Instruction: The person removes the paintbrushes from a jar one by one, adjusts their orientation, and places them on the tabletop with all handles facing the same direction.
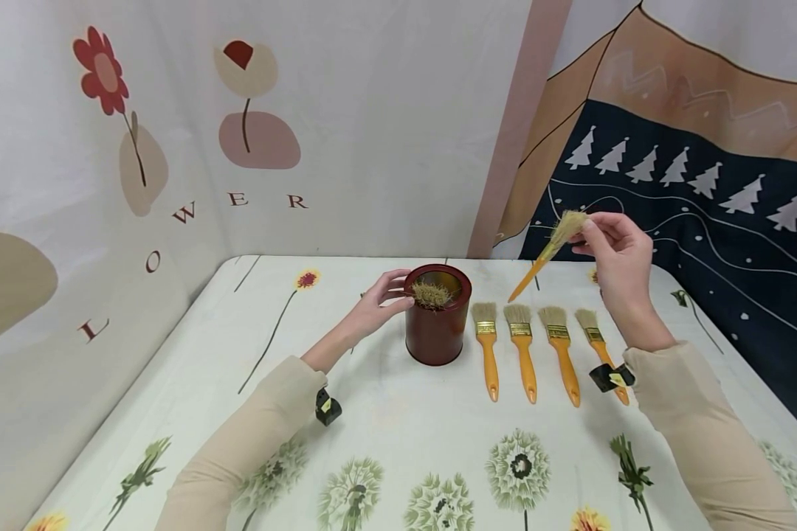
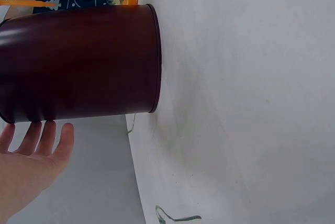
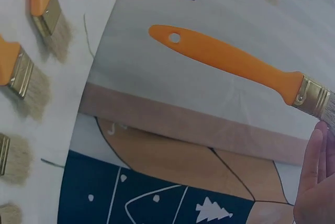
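Observation:
A dark red can stands upright with a tuft of bristles showing inside its mouth. My left hand is at the can's left side, fingertips against its wall near the rim; the left wrist view shows these fingers fairly straight. Raised to the right, my right hand pinches a paintbrush by its pale bristles. Its orange handle slants down and left, towards the can, and the hanging hole shows at its end.
Right of the can, several paintbrushes lie in a row, bristles away from me: one brush close to it, then others, the last brush partly behind the right wrist camera. A printed curtain stands behind the patterned tablecloth.

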`<state>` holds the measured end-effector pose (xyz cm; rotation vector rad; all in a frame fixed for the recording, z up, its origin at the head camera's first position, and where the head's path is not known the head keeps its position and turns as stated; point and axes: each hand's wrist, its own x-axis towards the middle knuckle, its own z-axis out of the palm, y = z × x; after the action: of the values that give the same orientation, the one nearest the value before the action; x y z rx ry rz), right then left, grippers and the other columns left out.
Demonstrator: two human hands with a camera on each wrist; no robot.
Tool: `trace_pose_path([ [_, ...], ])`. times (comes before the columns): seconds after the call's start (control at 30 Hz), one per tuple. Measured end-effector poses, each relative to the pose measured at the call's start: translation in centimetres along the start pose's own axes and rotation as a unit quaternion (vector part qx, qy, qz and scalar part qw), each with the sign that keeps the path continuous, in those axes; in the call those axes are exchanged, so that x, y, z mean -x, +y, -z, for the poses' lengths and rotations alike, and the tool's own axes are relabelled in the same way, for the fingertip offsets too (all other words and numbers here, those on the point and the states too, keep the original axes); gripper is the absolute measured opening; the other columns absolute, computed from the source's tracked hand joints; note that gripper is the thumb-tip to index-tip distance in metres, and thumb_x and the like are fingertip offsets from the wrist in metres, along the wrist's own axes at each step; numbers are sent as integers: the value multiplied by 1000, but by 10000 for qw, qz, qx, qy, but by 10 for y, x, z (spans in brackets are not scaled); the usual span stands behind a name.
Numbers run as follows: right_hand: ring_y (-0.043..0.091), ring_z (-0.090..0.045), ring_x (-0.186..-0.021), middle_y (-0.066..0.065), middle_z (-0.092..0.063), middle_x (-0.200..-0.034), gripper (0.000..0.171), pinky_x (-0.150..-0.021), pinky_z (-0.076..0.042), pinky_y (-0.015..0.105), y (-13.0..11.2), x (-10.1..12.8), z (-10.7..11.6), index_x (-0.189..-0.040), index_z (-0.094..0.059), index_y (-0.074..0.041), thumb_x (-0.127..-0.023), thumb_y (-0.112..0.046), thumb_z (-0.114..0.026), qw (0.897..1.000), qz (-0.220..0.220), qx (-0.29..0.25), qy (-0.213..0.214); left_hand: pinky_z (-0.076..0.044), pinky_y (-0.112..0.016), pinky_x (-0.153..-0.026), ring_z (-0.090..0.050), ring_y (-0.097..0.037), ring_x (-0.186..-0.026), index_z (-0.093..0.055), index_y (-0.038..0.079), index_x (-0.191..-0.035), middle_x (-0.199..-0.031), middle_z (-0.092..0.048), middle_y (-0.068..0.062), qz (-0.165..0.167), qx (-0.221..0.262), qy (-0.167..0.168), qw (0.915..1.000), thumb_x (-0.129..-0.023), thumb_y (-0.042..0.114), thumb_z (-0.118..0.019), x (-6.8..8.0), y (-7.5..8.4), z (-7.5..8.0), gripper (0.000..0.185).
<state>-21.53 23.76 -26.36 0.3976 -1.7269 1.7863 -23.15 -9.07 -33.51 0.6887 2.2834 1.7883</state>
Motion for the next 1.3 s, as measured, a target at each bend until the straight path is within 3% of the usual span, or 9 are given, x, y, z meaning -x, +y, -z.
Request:
trace_pose_path([
  [0.2, 12, -58, -77, 1, -62, -88, 11, -63, -47, 14, 8, -1, 9, -93, -61, -5, -85, -11, -58, 9958, -211, 890, 86, -37, -37, -91, -37, -28, -117, -29, 5, -134, -130, -36, -17, -12, -6, 5, 10000, -89, 14, -54, 0, 1, 0, 53],
  [0.43, 8, -57, -78, -2, -59, -88, 10, -65, -47, 13, 18, -4, 19, -94, -60, -8, -87, -15, -55, 9875, -518, 1489, 16, -37, -37, -92, -37, -29, -117, -29, 5, -134, -130, -37, -18, -4, 11, -13, 10000, -89, 13, -54, 1, 2, 0, 53],
  [1.17, -1, -56, -70, -9, -54, -84, 11, -63, -46, 11, 40, -11, 58, -94, -55, -15, -90, -24, -50, 9631, -1355, 2321, 113, -37, -37, -91, -37, -29, -117, -29, 4, -134, -129, -37, -18, 42, -34, 16, 10000, -89, 13, -54, 0, 3, -1, 53],
  [1.3, 1, -56, -71, -4, -55, -88, 19, -65, -47, 13, 51, -15, 70, -99, -55, -9, -90, -25, -50, 9566, -1443, 2530, 34, -37, -37, -91, -37, -29, -117, -29, 4, -134, -129, -37, -18, 12, -25, 14, 10000, -89, 13, -54, 0, 3, -1, 53],
])
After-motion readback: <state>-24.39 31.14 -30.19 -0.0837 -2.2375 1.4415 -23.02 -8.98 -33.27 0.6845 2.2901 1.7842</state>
